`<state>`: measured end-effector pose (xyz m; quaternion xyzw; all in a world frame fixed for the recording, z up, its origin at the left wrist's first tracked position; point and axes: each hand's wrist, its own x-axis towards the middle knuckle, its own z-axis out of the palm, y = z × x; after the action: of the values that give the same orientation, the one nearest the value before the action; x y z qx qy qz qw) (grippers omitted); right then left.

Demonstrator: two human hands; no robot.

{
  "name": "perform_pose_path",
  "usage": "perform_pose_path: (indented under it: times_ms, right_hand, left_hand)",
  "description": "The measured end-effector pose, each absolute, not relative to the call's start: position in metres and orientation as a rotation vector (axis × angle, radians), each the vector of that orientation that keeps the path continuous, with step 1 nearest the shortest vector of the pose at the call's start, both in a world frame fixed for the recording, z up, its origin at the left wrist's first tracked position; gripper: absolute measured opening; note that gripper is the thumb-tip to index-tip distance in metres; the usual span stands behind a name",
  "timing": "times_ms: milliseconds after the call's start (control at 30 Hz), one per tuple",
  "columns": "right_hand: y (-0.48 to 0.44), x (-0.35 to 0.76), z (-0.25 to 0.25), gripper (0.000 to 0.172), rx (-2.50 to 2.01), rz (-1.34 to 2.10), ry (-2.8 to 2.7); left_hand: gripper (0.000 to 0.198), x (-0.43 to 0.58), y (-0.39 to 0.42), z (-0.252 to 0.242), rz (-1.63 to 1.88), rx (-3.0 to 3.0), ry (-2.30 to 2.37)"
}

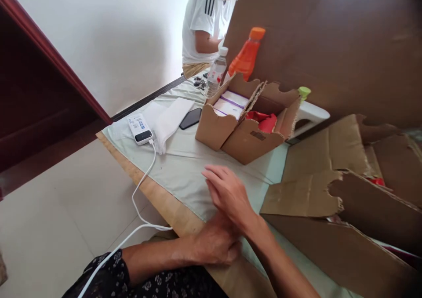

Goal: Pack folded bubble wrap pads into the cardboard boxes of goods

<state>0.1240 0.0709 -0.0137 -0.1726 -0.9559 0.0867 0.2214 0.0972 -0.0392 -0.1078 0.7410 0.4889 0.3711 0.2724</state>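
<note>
My left hand (214, 243) rests at the wooden edge of the table, its fingers curled in; the inside of the curl is hidden. Over it crosses my right hand (229, 194), the wrist lying against the left hand. The right fingers stretch out above the pale green cloth (184, 175), and I see nothing held in them. Beyond the fingertips stand two joined cardboard bins (253, 144). One contains white packs with purple bands (232, 103), the other a red package (262, 121).
A white power bank (140, 129) with a trailing white cable (133, 197), a folded white cloth (173, 118) and a black phone (190, 118) lie left. Behind are a clear bottle (216, 76), an orange bottle (245, 56) and a seated person (201, 30). Larger cardboard boxes (329, 245) fill the right.
</note>
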Motion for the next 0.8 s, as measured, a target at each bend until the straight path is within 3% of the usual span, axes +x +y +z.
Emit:
perform_pose_path:
  times_ms: [167,300,433,567,700,800]
  right_hand:
    - [0.108,-0.023,-0.017,0.037,-0.137,0.184,-3.011]
    - [0.111,-0.044,-0.015,0.050,-0.021,0.332,-2.990]
    - [0.091,0.042,0.000,0.043,-0.178,0.644,-2.605]
    - [0.051,0.176,-0.007,0.032,-0.750,1.131,-2.092]
    - [-0.003,0.281,-0.033,0.036,-1.179,1.223,-1.506]
    - [-0.040,0.318,-0.044,0.037,-1.280,1.205,-1.389]
  left_hand:
    - [0.049,0.099,-0.033,-0.119,1.010,2.023,1.282]
    - [0.055,0.100,-0.034,-0.118,1.058,1.885,1.242]
    - [0.053,0.095,-0.036,-0.105,1.294,1.501,1.234]
    - [0.026,0.079,-0.034,-0.096,1.457,0.939,1.275]
    - [0.051,0.066,-0.041,-0.095,1.421,0.741,1.163]
    - [0.062,0.065,-0.056,-0.088,1.400,0.329,0.865]
